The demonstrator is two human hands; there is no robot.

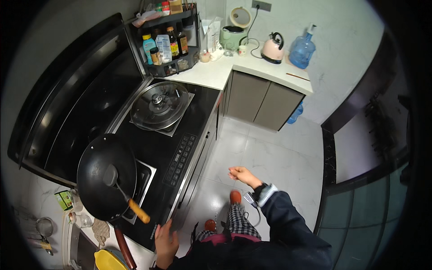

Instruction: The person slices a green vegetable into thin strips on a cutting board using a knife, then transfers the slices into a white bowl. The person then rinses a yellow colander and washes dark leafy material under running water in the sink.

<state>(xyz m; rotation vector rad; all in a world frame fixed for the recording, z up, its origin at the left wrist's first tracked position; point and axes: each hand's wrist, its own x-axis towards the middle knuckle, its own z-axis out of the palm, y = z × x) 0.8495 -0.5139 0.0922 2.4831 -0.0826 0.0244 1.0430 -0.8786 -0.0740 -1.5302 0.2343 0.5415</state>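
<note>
Head view is showing the wok (95,186) resting over the near burner of the black cooktop (150,146), with the spatula (133,205) leaning inside it, its wooden end projecting beyond the rim. The left hand (166,245) is spreading its fingers by the cooktop's front corner, near that end, its grip released and apparently holding nothing. The right hand (244,175) is hanging over the floor (270,153), fingers loosely bent, its grip also relaxed and showing nothing in it.

Several hazards are presenting themselves, as a judgement. The spatula's jutting end is inviting a knock from the left sleeve, which could be tipping it out. The wok's long handle (124,247) is reaching past the cooktop, so a bump could be swinging the pan round. A cloth (101,232) is lying close beside the wok, risking scorching if the burner is heating. A cable (258,219) is looping below the right cuff and could be snagging.

The wok is hiding most of its burner, so its seating and any heat are escaping judgement. The lower edge is cutting off the yellow bowl (107,262), and whether the left fingertips are touching the cooktop's edge is staying unclear.
</note>
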